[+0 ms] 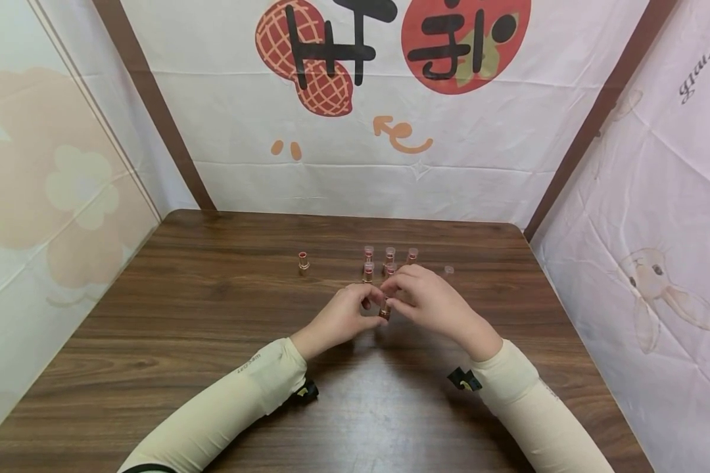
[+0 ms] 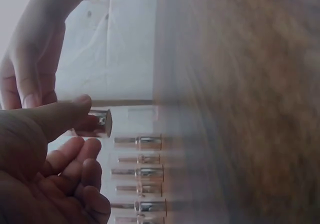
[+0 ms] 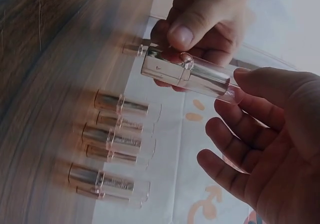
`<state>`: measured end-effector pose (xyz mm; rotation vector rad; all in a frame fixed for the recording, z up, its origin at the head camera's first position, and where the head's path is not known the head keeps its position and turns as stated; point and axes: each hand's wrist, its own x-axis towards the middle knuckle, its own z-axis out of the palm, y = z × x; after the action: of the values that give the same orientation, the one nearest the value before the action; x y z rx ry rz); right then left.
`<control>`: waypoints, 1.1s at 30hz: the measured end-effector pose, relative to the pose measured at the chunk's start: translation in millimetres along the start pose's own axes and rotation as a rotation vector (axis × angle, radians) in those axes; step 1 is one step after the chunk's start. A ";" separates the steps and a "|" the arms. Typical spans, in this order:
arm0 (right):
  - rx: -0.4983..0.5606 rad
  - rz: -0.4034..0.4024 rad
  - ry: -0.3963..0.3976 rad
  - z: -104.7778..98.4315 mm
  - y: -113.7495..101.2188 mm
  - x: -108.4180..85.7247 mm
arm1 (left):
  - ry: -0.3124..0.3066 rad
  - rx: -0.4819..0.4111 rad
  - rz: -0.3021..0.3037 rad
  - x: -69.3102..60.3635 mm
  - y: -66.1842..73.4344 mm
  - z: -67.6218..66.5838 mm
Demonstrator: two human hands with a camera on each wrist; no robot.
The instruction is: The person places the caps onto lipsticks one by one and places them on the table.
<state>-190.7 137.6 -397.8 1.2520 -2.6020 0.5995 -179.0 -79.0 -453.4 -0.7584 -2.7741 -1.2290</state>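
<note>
A lipstick [image 3: 162, 69] with a shiny metallic base is held between both hands. My left hand [image 1: 346, 314] grips its base with thumb and fingers. The thumb and forefinger of my right hand [image 1: 432, 302] pinch the end of the clear cap [image 3: 207, 78], which surrounds the lipstick's inner tube. The right hand's other fingers are spread loosely below, in the right wrist view. Just beyond the hands stand several upright capped lipsticks [image 1: 368, 270], partly hidden by the right hand in the head view.
An uncapped lipstick [image 1: 304, 263] stands to the left on the brown wooden table [image 1: 225, 315]. A loose clear cap [image 1: 449, 270] lies to the right of the group. Printed fabric [image 1: 355, 177] hangs behind the table and along its sides.
</note>
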 end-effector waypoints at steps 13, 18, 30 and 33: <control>-0.064 0.136 -0.002 -3.7 23.0 0.3 | 0.010 0.010 -0.020 4.8 -6.0 -19.3; -0.076 0.151 0.005 0.5 29.6 0.0 | 0.011 0.014 -0.040 5.8 -7.7 -21.2; -0.097 0.186 -0.042 13.8 39.0 0.1 | 0.003 0.005 -0.050 5.0 -9.8 -26.6; -0.106 0.185 -0.045 16.0 40.3 0.3 | 0.006 0.013 -0.050 5.1 -9.5 -27.0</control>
<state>-222.4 153.0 -423.2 1.0130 -2.7673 0.4604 -192.5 -101.2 -440.3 -0.6880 -2.8101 -1.2180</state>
